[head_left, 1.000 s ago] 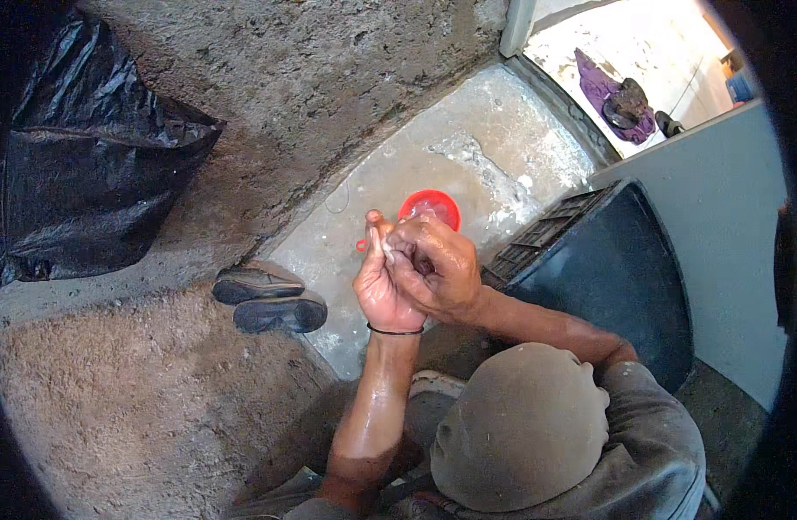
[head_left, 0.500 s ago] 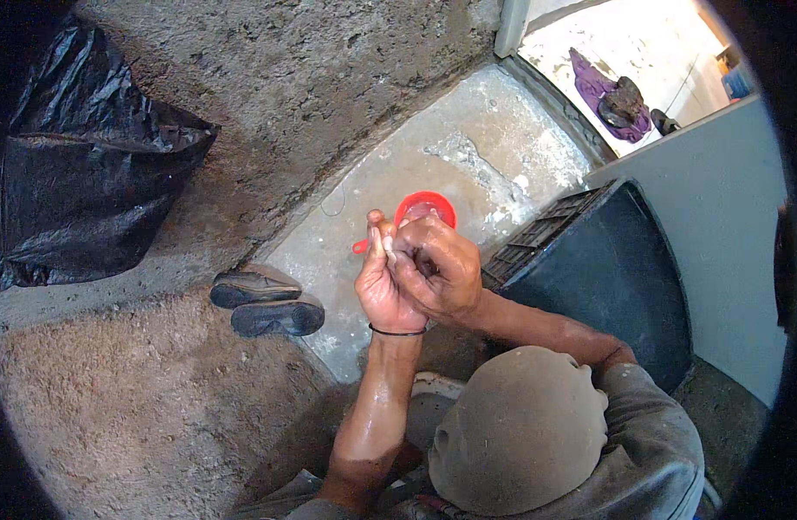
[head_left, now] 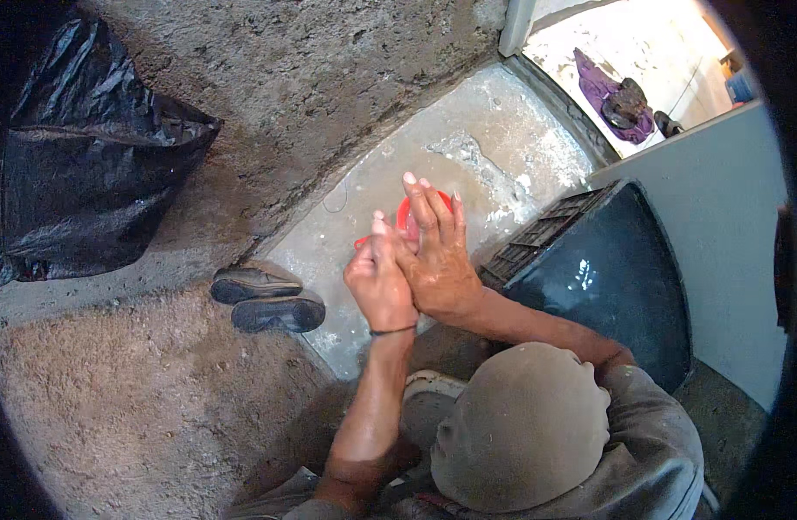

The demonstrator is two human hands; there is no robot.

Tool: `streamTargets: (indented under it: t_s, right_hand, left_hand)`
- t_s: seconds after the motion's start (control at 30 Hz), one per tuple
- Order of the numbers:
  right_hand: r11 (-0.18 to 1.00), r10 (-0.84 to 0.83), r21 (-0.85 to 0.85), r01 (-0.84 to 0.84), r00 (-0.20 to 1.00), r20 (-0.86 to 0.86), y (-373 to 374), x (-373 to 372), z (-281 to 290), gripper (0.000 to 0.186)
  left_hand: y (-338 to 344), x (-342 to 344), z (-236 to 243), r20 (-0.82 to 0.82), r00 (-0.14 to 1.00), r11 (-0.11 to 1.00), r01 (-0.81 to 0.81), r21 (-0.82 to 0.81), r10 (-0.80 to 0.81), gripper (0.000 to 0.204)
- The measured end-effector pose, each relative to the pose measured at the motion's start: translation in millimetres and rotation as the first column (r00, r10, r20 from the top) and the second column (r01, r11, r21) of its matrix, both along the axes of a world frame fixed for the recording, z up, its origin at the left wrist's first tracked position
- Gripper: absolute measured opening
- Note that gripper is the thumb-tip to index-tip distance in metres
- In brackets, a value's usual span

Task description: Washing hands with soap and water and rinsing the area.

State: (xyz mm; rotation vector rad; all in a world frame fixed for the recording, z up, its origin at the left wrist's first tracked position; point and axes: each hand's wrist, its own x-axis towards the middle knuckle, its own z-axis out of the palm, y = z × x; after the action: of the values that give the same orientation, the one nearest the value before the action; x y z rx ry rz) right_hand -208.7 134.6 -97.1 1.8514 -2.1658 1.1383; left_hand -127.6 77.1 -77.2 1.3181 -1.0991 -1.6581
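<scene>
My left hand (head_left: 381,282) is wrapped round the thumb side of my right hand (head_left: 442,269), and it wears a dark band at the wrist. The right hand is open, its fingers stretched forward and slightly apart. Both look wet, and the join between them is partly hidden. Beyond and below them stands a round red vessel (head_left: 403,213) with a small red handle sticking out to the left; the right fingers cover much of it. What it holds is hard to make out.
Two dark shoes (head_left: 279,315) lie left on the concrete floor. A black plastic bag (head_left: 78,199) is far left. A dark crate (head_left: 598,277) stands right, beside a grey panel (head_left: 719,208). A pale rim (head_left: 435,379) shows close below. Purple cloth (head_left: 596,85) lies beyond the doorway.
The right hand has uncurled from a clasp over the left fingers and now stretches forward. The left hand has turned over and closed round the right thumb side.
</scene>
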Motion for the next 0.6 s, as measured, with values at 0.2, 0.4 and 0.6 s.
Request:
streamTargets:
  t_s: [0.2,0.4,0.6]
  right_hand:
    - [0.987,-0.008,0.158,0.022,0.996,-0.086,6.8,6.1,5.3,0.064]
    - [0.976,-0.018,0.215,0.029,0.998,-0.053,6.5,0.6,10.7,0.066]
    - [0.984,-0.036,0.172,0.049,0.996,-0.080,8.5,8.4,8.4,0.069]
  left_hand:
    - [-18.6,8.8,10.1,-0.200,0.977,0.984,0.102,0.143,-0.072,0.039]
    - [16.6,-7.6,17.8,-0.229,0.964,0.962,0.071,-0.262,-0.134,0.036]
    - [7.9,-0.4,20.4,-0.070,0.995,0.978,0.060,-0.202,-0.076,0.033]
